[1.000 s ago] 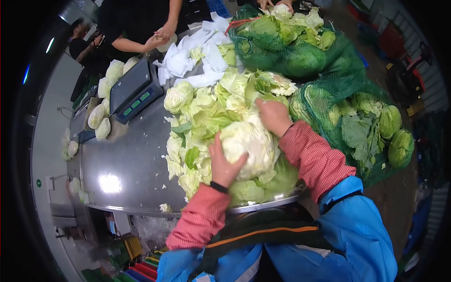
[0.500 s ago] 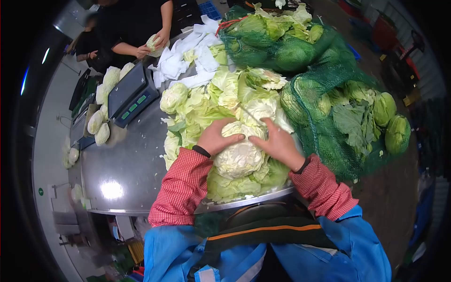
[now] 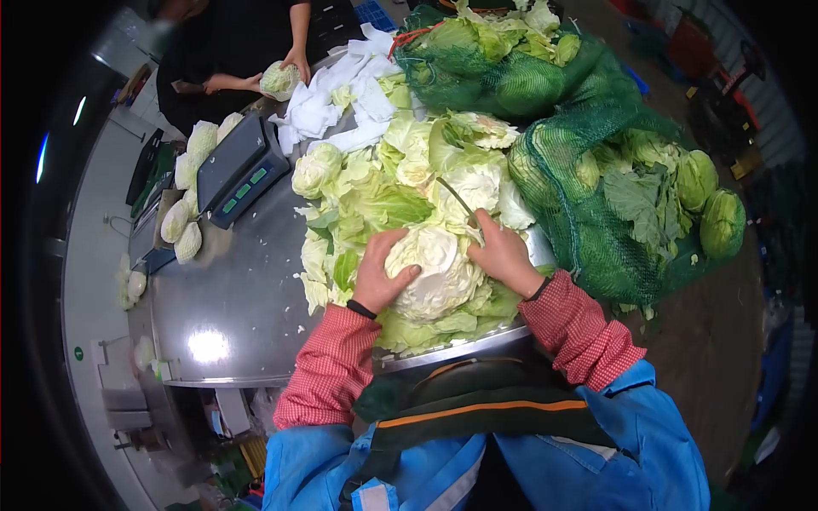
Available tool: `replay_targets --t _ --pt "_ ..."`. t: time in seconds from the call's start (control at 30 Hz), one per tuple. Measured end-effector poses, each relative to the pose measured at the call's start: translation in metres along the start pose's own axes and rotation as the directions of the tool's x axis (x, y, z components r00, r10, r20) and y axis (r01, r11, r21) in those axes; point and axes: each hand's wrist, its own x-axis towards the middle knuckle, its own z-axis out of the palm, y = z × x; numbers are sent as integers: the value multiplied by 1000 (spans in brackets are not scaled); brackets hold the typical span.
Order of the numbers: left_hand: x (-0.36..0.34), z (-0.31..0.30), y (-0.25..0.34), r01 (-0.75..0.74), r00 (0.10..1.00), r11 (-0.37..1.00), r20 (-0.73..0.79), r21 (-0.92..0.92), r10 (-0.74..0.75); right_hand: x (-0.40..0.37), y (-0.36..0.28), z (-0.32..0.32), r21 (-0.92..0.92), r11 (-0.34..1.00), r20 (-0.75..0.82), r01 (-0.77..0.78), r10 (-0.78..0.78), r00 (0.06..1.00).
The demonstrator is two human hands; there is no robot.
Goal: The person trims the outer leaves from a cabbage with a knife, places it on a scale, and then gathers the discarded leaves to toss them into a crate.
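A pale trimmed cabbage (image 3: 433, 271) lies on loose outer leaves near the front edge of the metal table. My left hand (image 3: 381, 271) is wrapped round its left side, thumb on top. My right hand (image 3: 498, 249) is at its upper right, fingers closed round the handle end of a thin knife (image 3: 455, 198) whose blade points up and left over the leaves. Loose green leaves (image 3: 388, 204) are heaped beyond the cabbage, with a smaller pale cabbage (image 3: 317, 170) at their left.
Green net sacks of cabbages (image 3: 588, 213) stand at the right and back. A scale (image 3: 243, 175) is on the metal table (image 3: 247, 307), beside net-wrapped cabbages (image 3: 200, 145). White cloth-like material (image 3: 328, 102) lies behind. Across the table a person (image 3: 226, 51) holds a wrapped cabbage.
The cabbage has turned, now showing its cut pale base. My right hand has moved slightly off it, and the knife shows more clearly. The person opposite has shifted the wrapped cabbage slightly.
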Motion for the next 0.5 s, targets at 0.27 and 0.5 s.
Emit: replay_targets --t 0.27,0.5 --pt "-118 11 12 -192 967 979 -160 66 200 12 34 3 -44 996 -88 83 -86 992" --pt "-42 -24 63 -141 981 975 160 170 113 45 -45 -34 -28 941 -215 336 -334 918"
